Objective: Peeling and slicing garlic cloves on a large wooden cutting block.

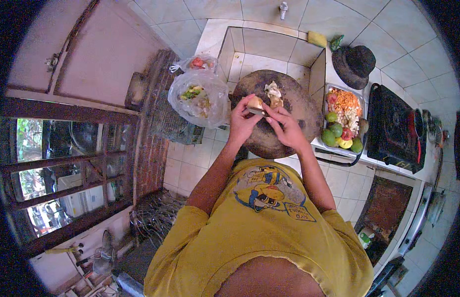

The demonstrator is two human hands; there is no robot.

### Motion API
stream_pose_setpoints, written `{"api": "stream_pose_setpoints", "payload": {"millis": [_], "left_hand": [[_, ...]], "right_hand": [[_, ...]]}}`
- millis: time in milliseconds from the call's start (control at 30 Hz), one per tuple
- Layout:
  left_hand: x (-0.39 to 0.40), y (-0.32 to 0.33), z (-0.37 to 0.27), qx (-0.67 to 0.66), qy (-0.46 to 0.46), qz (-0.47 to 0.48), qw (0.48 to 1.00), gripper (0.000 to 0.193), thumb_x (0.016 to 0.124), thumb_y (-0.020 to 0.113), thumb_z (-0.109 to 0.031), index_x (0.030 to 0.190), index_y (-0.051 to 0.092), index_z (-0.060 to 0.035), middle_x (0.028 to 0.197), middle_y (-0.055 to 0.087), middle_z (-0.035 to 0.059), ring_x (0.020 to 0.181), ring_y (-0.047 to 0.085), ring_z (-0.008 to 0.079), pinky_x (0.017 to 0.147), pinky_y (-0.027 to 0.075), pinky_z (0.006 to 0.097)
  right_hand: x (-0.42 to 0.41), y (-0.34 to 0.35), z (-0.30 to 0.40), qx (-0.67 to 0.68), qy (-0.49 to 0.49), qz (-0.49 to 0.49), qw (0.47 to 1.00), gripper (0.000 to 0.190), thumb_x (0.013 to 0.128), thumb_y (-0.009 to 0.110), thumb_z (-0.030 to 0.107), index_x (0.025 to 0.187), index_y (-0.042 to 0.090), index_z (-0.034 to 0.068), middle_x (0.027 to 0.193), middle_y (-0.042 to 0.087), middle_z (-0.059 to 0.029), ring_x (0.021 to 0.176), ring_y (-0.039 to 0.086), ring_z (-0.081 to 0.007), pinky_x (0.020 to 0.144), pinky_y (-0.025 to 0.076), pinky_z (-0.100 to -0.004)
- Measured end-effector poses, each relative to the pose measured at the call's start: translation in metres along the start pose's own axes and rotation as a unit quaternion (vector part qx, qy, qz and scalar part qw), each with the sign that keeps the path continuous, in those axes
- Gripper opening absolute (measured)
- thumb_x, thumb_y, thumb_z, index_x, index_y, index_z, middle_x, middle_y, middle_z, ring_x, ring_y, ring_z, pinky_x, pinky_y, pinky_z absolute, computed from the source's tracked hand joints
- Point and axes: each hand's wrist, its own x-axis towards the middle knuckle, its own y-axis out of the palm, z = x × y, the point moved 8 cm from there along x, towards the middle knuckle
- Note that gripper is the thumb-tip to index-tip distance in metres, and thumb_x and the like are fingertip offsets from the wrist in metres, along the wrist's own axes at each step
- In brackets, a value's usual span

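Note:
Between the fingers of my left hand (pixel 243 120) is a pale, cream-coloured piece of food (pixel 254 102), probably a peeled root or fruit. My right hand (pixel 287 130) meets it from the other side, gripping what looks like a small knife (pixel 256 111). Its flat blade lies against the near side of the piece, and its handle is mostly covered by my fingers. Both hands are over a large round dark wooden chopping board (pixel 308 111), which rests across the sink. Crumpled pale peelings (pixel 273 90) lie on the board just beyond my fingers.
Left of the board are a plastic bag with scraps (pixel 218 83) and a smaller bag with red produce (pixel 197 62). At right, a metal tray (pixel 360 94) holds shredded carrot, pale shreds, green citrus and red produce. Beyond stand a black stove (pixel 391 126), a dark stone mortar (pixel 348 76) and a yellow sponge (pixel 317 38).

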Motion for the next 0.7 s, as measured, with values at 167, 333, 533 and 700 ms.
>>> {"api": "stream_pose_setpoints", "payload": {"millis": [167, 333, 533, 700], "left_hand": [[-0.004, 0.005, -0.004, 0.024, 0.012, 0.002, 1.0, 0.067, 0.081, 0.077, 0.007, 0.142, 0.053, -0.0061, 0.124, 0.066, 0.0069, 0.106, 0.066, 0.0142, 0.089, 0.055, 0.0276], [-0.005, 0.008, -0.014, 0.008, 0.02, -0.016, 1.0, 0.063, 0.081, 0.077, 0.007, 0.139, 0.054, -0.0056, 0.12, 0.068, 0.006, 0.106, 0.066, 0.0131, 0.088, 0.055, 0.0275], [-0.003, 0.009, -0.011, 0.01, -0.006, -0.022, 1.0, 0.062, 0.078, 0.081, 0.004, 0.134, 0.057, -0.0052, 0.122, 0.067, 0.0042, 0.107, 0.067, 0.0139, 0.092, 0.055, 0.0283], [-0.003, 0.012, -0.011, 0.007, 0.004, -0.026, 1.0, 0.059, 0.079, 0.079, 0.005, 0.134, 0.058, -0.0053, 0.121, 0.068, 0.004, 0.108, 0.067, 0.0138, 0.092, 0.056, 0.0293]], "right_hand": [[0.001, 0.001, 0.002, -0.012, -0.01, -0.01, 1.0, 0.049, 0.099, 0.06, 0.011, 0.147, 0.055, 0.016, 0.091, 0.052, -0.0125, 0.085, 0.055, -0.0284, 0.084, 0.049, -0.0378], [0.001, 0.0, 0.009, 0.005, -0.031, -0.023, 0.999, 0.05, 0.098, 0.059, 0.008, 0.148, 0.055, 0.016, 0.089, 0.05, -0.0116, 0.083, 0.054, -0.0259, 0.08, 0.049, -0.0353], [0.001, 0.0, 0.009, -0.073, -0.002, -0.051, 0.996, 0.053, 0.096, 0.061, 0.005, 0.146, 0.057, 0.022, 0.092, 0.053, -0.0141, 0.08, 0.058, -0.0303, 0.075, 0.051, -0.0396], [-0.001, -0.002, 0.013, -0.103, -0.009, -0.102, 0.989, 0.056, 0.093, 0.063, 0.004, 0.143, 0.059, 0.027, 0.096, 0.054, -0.0149, 0.081, 0.061, -0.0338, 0.072, 0.052, -0.0433]]}}
